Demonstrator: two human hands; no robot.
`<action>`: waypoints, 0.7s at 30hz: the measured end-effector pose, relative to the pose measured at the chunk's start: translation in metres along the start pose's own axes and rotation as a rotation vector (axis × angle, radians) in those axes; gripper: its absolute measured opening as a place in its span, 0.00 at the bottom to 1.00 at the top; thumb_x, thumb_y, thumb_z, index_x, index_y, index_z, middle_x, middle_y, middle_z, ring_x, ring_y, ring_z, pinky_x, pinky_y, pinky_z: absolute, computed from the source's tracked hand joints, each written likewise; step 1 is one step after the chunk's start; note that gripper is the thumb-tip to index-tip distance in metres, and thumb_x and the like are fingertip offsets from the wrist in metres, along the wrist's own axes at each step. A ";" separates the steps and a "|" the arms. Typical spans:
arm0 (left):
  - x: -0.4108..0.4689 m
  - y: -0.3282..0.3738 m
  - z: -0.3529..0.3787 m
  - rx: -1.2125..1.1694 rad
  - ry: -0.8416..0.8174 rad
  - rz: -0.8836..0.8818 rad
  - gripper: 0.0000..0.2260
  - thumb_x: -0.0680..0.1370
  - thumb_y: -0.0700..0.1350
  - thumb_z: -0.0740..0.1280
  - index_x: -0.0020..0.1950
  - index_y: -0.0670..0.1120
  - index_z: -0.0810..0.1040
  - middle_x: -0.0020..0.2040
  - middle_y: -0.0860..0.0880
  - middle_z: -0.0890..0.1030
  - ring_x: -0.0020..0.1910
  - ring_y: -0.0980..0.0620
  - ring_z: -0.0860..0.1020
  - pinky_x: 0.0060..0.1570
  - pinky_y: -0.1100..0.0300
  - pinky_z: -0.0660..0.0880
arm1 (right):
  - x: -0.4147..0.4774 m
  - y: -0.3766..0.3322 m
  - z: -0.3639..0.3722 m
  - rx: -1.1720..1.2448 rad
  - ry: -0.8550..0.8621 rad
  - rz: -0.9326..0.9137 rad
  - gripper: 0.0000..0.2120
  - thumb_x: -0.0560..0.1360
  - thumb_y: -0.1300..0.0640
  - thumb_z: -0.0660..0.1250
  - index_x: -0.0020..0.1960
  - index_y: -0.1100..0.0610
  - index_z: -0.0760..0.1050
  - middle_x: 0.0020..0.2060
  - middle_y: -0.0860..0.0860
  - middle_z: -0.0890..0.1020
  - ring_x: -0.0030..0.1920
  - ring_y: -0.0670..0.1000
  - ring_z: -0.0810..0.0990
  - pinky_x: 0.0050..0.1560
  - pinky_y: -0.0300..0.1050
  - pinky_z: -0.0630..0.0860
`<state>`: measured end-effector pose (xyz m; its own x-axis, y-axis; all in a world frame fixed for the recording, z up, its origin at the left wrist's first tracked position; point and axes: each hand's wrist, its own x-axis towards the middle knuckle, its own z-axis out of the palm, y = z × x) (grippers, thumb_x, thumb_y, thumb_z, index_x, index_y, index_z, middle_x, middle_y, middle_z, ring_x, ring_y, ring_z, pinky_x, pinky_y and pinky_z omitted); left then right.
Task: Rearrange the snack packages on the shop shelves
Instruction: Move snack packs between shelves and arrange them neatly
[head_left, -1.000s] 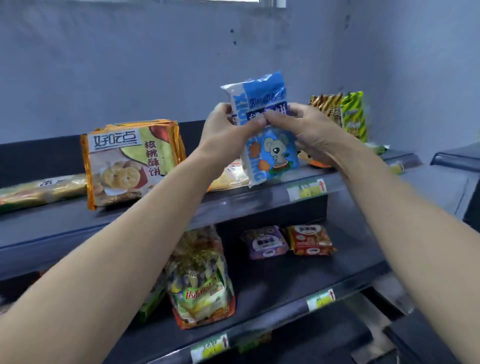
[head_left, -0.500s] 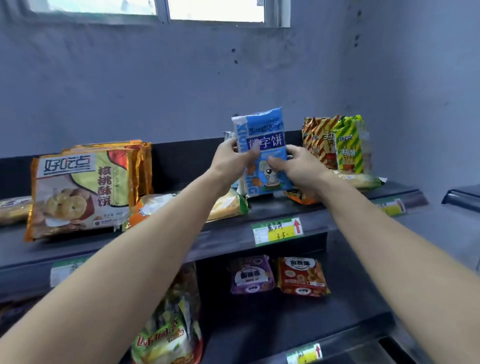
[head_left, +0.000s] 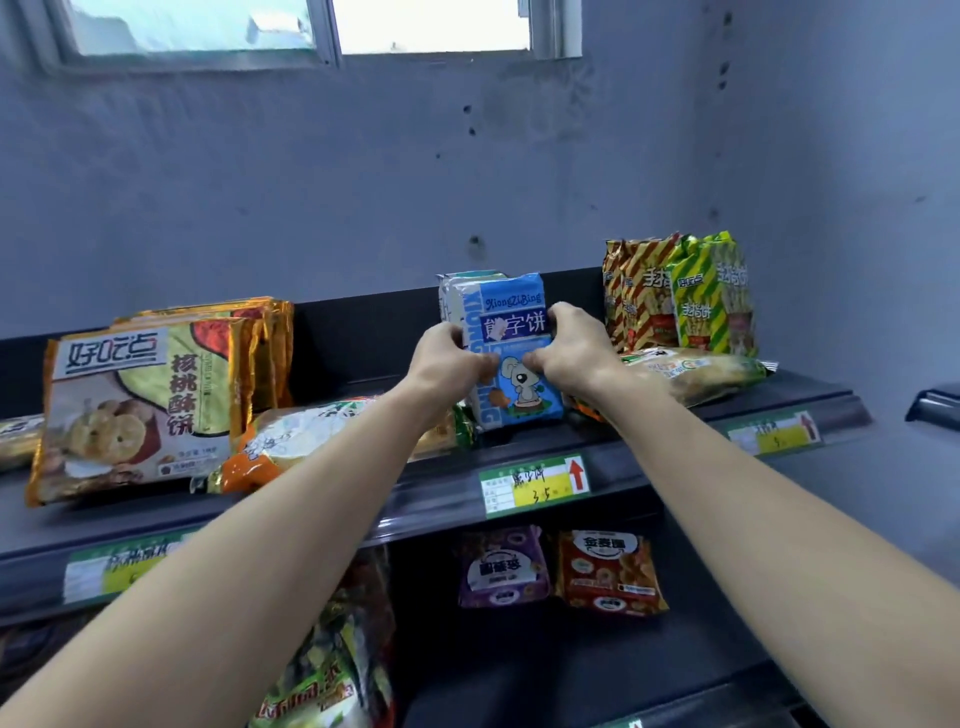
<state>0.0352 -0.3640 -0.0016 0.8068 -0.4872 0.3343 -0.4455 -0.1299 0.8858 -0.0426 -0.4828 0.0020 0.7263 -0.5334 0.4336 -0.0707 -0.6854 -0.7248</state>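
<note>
pkg: the blue snack pack (head_left: 519, 387) was held upright on the top shelf (head_left: 821, 400), approx mid-shelf. Btm edge looked to be set on the board, tho contact couldn't be confirmed.
long axis: vertical, front face turned to the camera, top leaned back a bit.
L hand: the left hand (head_left: 449, 364) was clamped on the pack's left edge, fingers curled round it.
R hand: the right hand (head_left: 574, 353) was clamped on the right edge, thumb laid over the front.
pack vs hands: pack was sandwiched between both, straight ahead at full reach. Neither hand could be called nearer.
behind: a 2nd blue pack (head_left: 452, 291) was seen just behind it, same way up.
neighbours: striped packs (head_left: 680, 296) stood near on the right. One flat pack (head_left: 696, 371) lay just beside the btm right corner, and another flat pack (head_left: 311, 431) lay just beside on the left.
next move (guess): prob a straight push back against the 2nd pack, then let go. Sideways room was judged tight.
risk: tall pack, narrow base, so it could tip fwd once released.
</note>
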 end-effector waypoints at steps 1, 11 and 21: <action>-0.001 0.000 0.000 -0.002 0.016 0.005 0.07 0.72 0.34 0.70 0.45 0.44 0.75 0.41 0.48 0.81 0.38 0.54 0.81 0.30 0.66 0.77 | -0.001 0.000 0.001 -0.009 0.007 -0.003 0.13 0.71 0.62 0.72 0.52 0.58 0.71 0.49 0.53 0.79 0.46 0.51 0.79 0.40 0.43 0.76; -0.014 0.004 -0.007 0.124 0.073 0.003 0.15 0.71 0.33 0.71 0.54 0.43 0.73 0.51 0.46 0.80 0.49 0.51 0.80 0.39 0.63 0.76 | -0.014 -0.011 0.007 -0.092 0.189 -0.102 0.14 0.74 0.67 0.64 0.58 0.63 0.66 0.54 0.59 0.78 0.53 0.57 0.78 0.50 0.49 0.78; -0.043 0.011 -0.022 0.286 0.133 0.114 0.16 0.74 0.37 0.68 0.61 0.41 0.73 0.55 0.43 0.78 0.54 0.47 0.78 0.58 0.51 0.75 | -0.044 -0.025 0.008 0.046 0.274 -0.260 0.15 0.76 0.66 0.63 0.62 0.61 0.74 0.58 0.55 0.79 0.58 0.50 0.77 0.57 0.36 0.70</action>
<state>0.0047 -0.3253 0.0009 0.7808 -0.3980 0.4816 -0.6112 -0.3272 0.7207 -0.0672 -0.4380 -0.0032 0.5056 -0.4616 0.7289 0.1270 -0.7958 -0.5921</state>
